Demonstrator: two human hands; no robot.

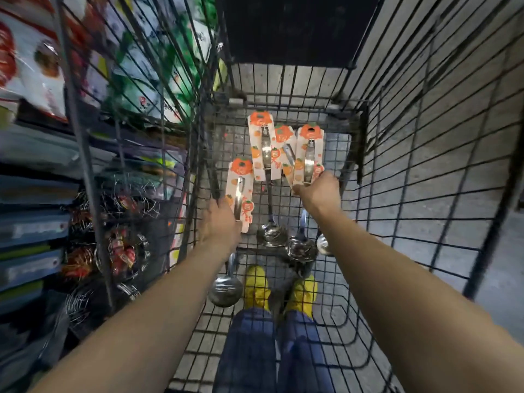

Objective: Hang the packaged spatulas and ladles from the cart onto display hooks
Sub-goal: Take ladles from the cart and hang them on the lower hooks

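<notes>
All the packaged ladles are lying flat on the wire floor of the cart (411, 194), orange cards toward the far end and bowls toward the near end, so both arms reach straight down and forward into the basket. The left hand (221, 222) has its fingers wrapped round the left ladle (241, 182) at the near end of its card. The right hand (320, 194) pinches the near edge of the right ladle (309, 148), I'd guess to carry one per hand, while the middle ladle (262, 148) lies between them untouched.
</notes>
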